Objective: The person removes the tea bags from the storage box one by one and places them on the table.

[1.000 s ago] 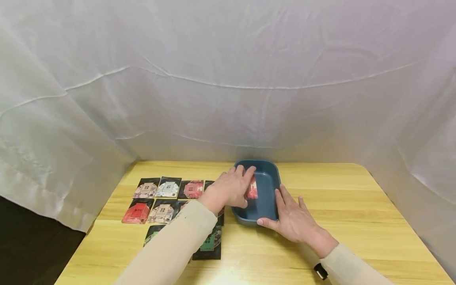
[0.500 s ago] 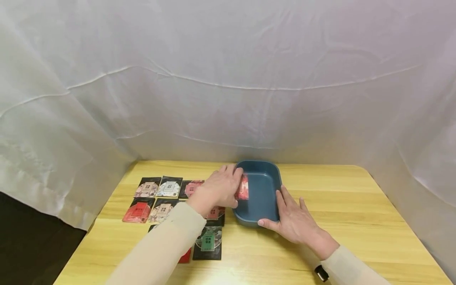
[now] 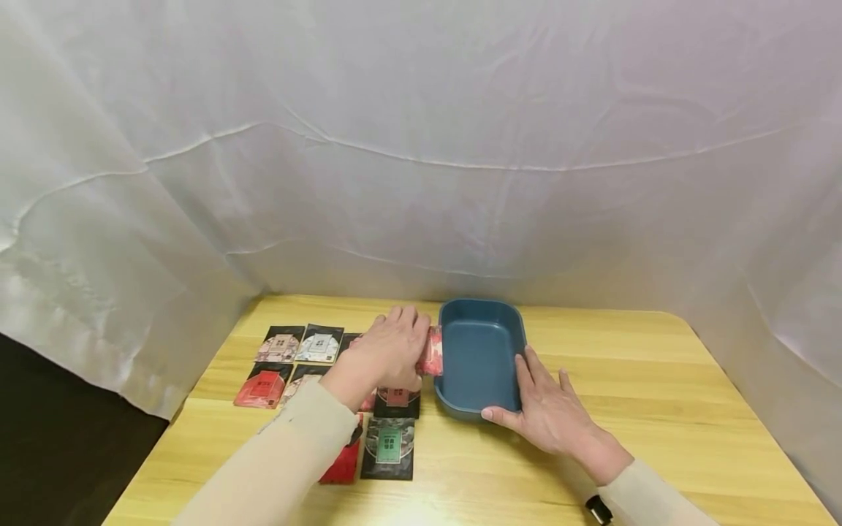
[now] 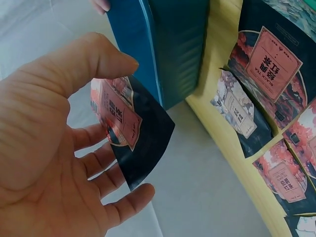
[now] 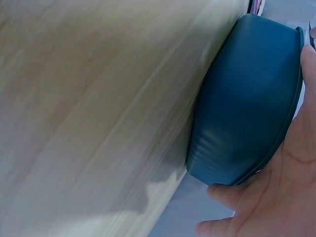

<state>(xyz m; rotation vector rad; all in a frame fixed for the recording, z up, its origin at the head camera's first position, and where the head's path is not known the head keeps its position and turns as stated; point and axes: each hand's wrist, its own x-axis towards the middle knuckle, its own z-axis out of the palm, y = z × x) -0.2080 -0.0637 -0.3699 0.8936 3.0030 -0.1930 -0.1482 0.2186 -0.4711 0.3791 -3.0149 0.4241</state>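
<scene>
My left hand (image 3: 387, 351) pinches a dark tea packet (image 4: 148, 131) with a pink label; in the left wrist view the thumb lies on its face and the fingers behind. In the head view the packet's red end (image 3: 432, 352) pokes out past the hand, at the left rim of a blue rectangular tub (image 3: 483, 365). My right hand (image 3: 558, 413) rests against the tub's right side and near right corner, its fingers fairly straight. The right wrist view shows the tub's outer wall (image 5: 247, 94) beside that palm. Nothing is visible on the tub's floor.
Several tea packets lie in rows left of the tub, among them a green-labelled one (image 3: 388, 447) and a red one (image 3: 264, 385). My left forearm covers some. A pale curtain (image 3: 473, 204) hangs behind the wooden table (image 3: 631, 365).
My left hand has drawn left from inside the tub to outside its left rim, carrying the tea packet along. The right hand has stayed against the tub.
</scene>
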